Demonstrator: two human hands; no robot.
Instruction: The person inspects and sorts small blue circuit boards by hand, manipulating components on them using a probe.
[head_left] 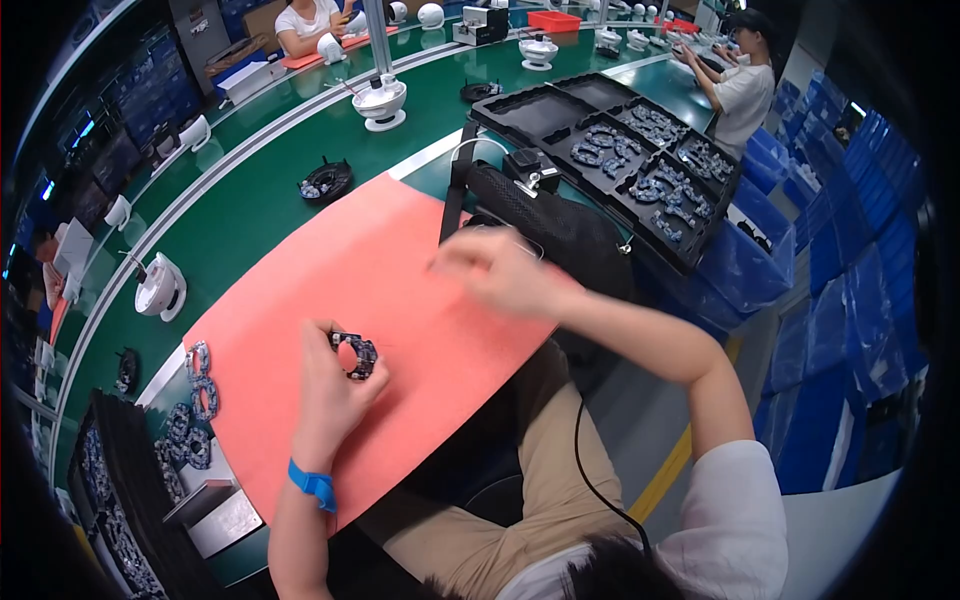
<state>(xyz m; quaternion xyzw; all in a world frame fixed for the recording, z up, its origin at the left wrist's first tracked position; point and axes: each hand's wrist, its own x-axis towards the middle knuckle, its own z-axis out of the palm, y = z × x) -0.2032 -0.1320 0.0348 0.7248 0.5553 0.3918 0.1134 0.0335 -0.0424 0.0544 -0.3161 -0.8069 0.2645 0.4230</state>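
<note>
Currently pinching a dark ring-shaped part (367, 353) in the left hand (332, 388) over the pink mat (430, 360); curling the right hand (500, 270) above the same mat, too blurred to tell if gripping anything.

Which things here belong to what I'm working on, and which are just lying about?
Likely part of the work:
ring-shaped board in the left hand
pink mat beneath it
similar-looking boards at the mat's left edge

Probably just around:
white round device on the green surface
blue bin at right
red tray at the far end
</note>
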